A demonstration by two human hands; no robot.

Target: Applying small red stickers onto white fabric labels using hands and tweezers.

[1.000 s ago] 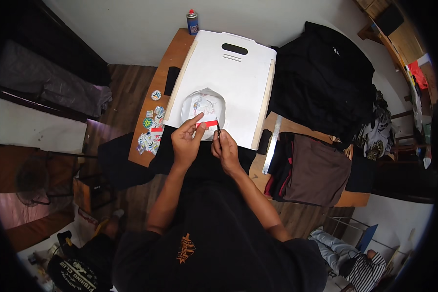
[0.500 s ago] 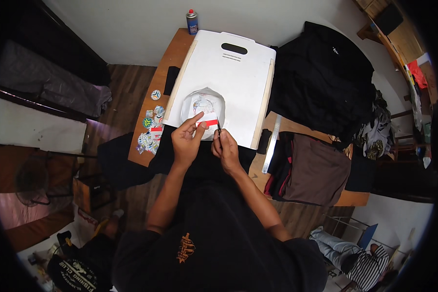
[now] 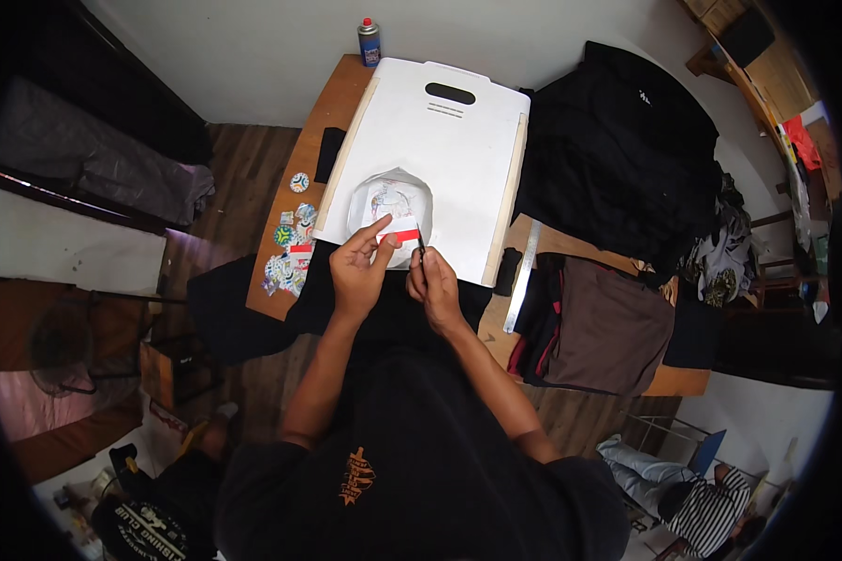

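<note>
A white cutting board (image 3: 458, 140) with a handle slot lies on the wooden table (image 3: 318, 122). On its near part rests a round piece of white paper (image 3: 390, 201) with a printed picture and a red-and-white strip (image 3: 402, 231). My left hand (image 3: 357, 271) presses down on the strip's near left edge, forefinger stretched out. My right hand (image 3: 435, 285) grips a thin dark tool (image 3: 420, 245), its tip at the strip's right end; I cannot tell whether it is a pen or a knife.
Several small stickers (image 3: 290, 243) lie along the table's left edge. A small gas can (image 3: 370, 42) stands at the far edge. A metal ruler (image 3: 521, 276), black clothes (image 3: 617, 150) and a brown folded cloth (image 3: 599, 332) lie to the right.
</note>
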